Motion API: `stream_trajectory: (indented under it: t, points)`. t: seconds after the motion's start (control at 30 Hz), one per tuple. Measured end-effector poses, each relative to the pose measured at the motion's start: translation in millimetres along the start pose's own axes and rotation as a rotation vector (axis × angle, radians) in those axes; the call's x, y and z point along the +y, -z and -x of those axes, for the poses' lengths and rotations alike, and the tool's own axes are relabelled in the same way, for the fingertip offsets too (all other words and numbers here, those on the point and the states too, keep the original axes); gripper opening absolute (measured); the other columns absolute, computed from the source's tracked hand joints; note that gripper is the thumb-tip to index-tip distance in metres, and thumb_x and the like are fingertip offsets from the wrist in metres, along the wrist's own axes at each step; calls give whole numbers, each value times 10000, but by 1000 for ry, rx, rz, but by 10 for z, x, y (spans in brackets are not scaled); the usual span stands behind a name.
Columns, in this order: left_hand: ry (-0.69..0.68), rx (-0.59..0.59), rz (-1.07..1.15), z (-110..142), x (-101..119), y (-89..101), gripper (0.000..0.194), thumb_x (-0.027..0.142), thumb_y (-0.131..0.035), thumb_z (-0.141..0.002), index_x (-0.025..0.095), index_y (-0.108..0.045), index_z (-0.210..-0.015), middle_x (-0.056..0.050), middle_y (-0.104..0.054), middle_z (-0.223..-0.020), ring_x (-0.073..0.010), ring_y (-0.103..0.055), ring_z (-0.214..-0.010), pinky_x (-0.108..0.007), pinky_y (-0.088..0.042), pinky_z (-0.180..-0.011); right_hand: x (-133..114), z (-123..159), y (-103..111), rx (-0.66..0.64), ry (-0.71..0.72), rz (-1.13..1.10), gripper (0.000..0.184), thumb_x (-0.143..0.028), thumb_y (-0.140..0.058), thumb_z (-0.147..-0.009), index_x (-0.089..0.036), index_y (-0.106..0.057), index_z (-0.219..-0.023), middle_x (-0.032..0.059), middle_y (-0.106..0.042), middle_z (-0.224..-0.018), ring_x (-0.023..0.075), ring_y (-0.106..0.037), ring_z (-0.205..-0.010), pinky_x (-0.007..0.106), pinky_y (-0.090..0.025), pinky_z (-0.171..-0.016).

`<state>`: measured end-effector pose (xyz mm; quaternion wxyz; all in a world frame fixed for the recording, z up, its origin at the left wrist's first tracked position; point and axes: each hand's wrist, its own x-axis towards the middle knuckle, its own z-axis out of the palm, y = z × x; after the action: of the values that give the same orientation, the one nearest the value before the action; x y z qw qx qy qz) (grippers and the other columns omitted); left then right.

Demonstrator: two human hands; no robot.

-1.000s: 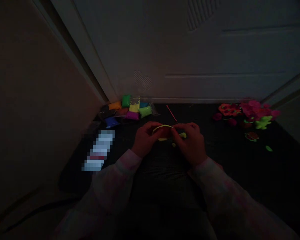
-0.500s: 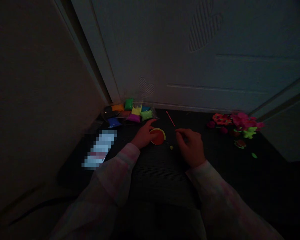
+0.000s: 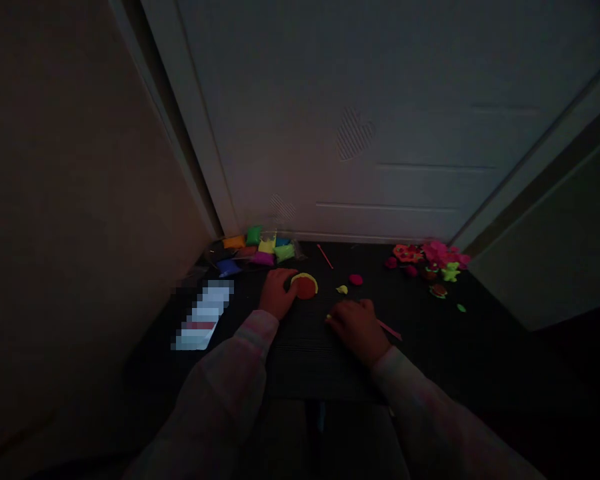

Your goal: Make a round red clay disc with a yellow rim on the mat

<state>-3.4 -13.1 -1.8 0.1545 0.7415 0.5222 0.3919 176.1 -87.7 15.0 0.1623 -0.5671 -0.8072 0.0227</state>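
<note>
Disc (image 3: 307, 288), red and yellow-edged, lies on the dark table (image 3: 300, 350) by our left hand (image 3: 277, 294), thumb and fingers parted; we can't tell whether our right hand (image 3: 359, 328) pinches the yellow bit (image 3: 329, 317) at its fingertips; a hard left-thumb press could dent the disc.

Near the left edge of the table (image 3: 300, 363), the phone screen (image 3: 205, 317) is blurred. The right hand (image 3: 356, 327) partly hides a pink tool (image 3: 391, 330); the yellow bit (image 3: 329, 317) at this hand's fingertips is too small to recognise.
</note>
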Motion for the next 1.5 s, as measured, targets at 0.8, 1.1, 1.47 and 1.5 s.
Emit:
stream_trajectory:
  t: [0.8,1.1,1.47,1.5]
  points:
    - [267,-74,-144,-53,123,-173,611,323,-576,-659,152,-384,-1213,-129,-566,-1018,-308,-454,-1017,-454,-309,-848,-25,-378,-82,199,-58,-122,199,-271,-403,-817,-178,-578,-810,61,-619,-828,196,-547,-826,341,-344,-737]
    - [222,-100,234,-73,97,-149,671,129,-537,-663,165,-258,-1272,-55,-493,-991,-117,-559,-785,-246,-455,-693,36,-514,-261,330,-104,-426,279,-272,-473,-770,-163,-498,-1025,100,-583,-985,197,-538,-927,355,-421,-786]
    - [-299,92,159,76,311,-11,408,124,-523,-718,203,-443,-1110,-37,-539,-930,-144,-536,-861,-295,-441,-794,18,-425,-103,340,-28,-623,134,-205,-508,-739,-211,-545,-868,18,-626,-856,152,-570,-823,309,-442,-754]
    - [-340,141,104,79,314,3,342,139,-531,-723,191,-473,-1056,-44,-542,-928,-154,-529,-882,-303,-441,-802,14,-419,-91,351,-27,-626,122,-203,-507,-740,-212,-547,-855,17,-624,-846,154,-568,-814,311,-439,-748]
